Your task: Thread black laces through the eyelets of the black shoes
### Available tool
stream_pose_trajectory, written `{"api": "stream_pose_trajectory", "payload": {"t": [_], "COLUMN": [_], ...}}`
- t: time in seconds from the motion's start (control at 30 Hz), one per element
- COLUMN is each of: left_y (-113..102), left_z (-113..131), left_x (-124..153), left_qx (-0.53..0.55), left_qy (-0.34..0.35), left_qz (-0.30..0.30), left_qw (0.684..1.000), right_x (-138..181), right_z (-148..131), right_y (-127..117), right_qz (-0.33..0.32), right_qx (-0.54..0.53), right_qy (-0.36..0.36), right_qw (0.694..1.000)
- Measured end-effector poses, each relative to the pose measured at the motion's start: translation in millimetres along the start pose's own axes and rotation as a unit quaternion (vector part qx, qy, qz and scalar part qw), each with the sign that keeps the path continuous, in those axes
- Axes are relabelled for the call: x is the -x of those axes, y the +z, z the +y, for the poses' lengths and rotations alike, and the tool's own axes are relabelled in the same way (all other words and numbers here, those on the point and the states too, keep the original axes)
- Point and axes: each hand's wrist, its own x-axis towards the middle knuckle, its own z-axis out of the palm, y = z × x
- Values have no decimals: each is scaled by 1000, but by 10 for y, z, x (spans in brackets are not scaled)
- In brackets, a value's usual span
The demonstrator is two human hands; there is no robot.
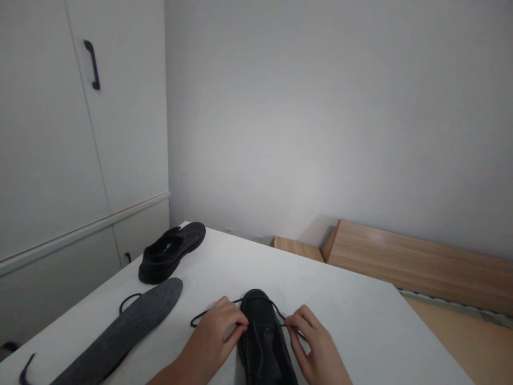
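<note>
A black shoe [269,350] lies on the white table in front of me, its toe pointing away. My left hand [219,338] is at the shoe's left side, thumb and forefinger pinched on a black shoelace beside the lacing area. On the right side, my right hand [315,345] pinches another stretch of the shoelace [276,310] just off the shoe's edge. The lace curves over the toe, and a loop of it sticks out left behind my left hand. The shoe's heel is cut off by the bottom of the view.
To the left lies a dark grey insole [132,331], with a black lace partly showing beneath it. A second black shoe [172,251] stands at the far left corner of the white table [340,299]. Beyond are a white cabinet [120,133] and wooden furniture [401,256] along the wall.
</note>
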Motion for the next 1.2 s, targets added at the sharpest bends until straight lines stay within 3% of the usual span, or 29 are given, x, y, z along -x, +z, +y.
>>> {"api": "stream_pose_trajectory", "payload": {"t": [0.13,0.27,0.5,0.7,0.83,1.0,1.2], "left_y": [-9,13,44,-59,-99,-124,-144], "left_z": [19,25,32,308,454,394,392], "left_x": [10,23,5,-40,-57,-94,-124], "left_qx": [-55,-40,60,66,41,70,20], "left_qy": [37,38,-18,-77,-107,-109,-110], "left_qz": [47,19,-39,-52,-57,-68,-101], "left_qw": [997,998,997,993,992,989,989], "right_x": [18,0,-6,-4,7,-24,-70], "right_z": [1,-3,17,26,-8,-190,-281], "right_y": [-28,-51,-34,48,86,-1,-16], "right_qz": [-18,-44,-39,-5,-28,-45,-128], "right_qx": [34,66,122,126,87,46,176], "right_qy": [-7,-5,-15,-13,2,40,73], "right_qw": [999,997,992,992,996,997,973]}}
